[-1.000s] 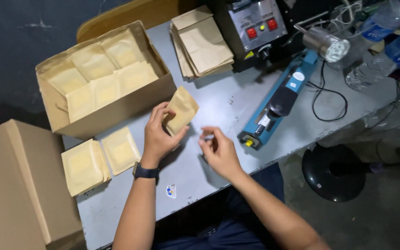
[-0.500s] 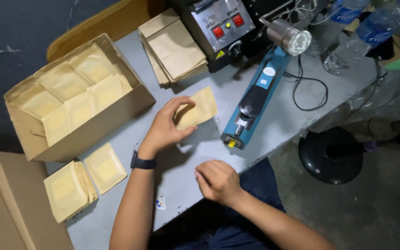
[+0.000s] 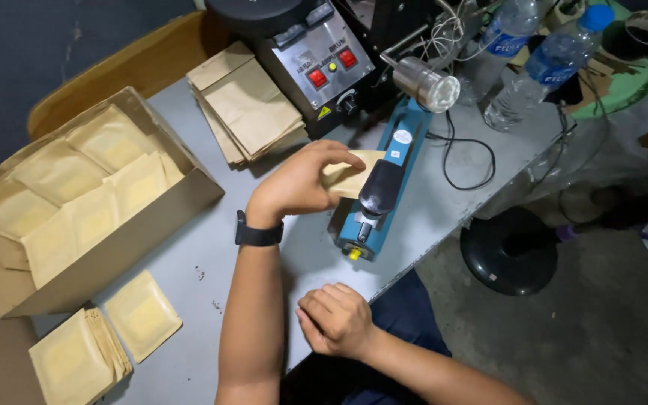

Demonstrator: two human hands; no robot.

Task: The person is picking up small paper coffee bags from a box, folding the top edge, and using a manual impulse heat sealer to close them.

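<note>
My left hand (image 3: 301,182), with a black watch on the wrist, grips a small brown paper pouch (image 3: 348,180) and holds its edge against the jaw of a blue hand sealer (image 3: 380,191) on the grey table (image 3: 211,255). My right hand (image 3: 335,319) rests near the table's front edge with its fingers curled in and nothing visible in it. The pouch is partly hidden by my fingers and the sealer's black handle.
An open cardboard box (image 3: 76,217) full of filled pouches stands at the left. Loose filled pouches (image 3: 99,345) lie at the front left, a stack of flat pouches (image 3: 249,112) at the back. A black machine (image 3: 316,60), a lamp (image 3: 425,82) and bottles (image 3: 534,67) crowd the far side.
My left hand has carried the pouch rightward from the table's middle into the sealer. My right hand has dropped back toward the table's front edge and curled closed.
</note>
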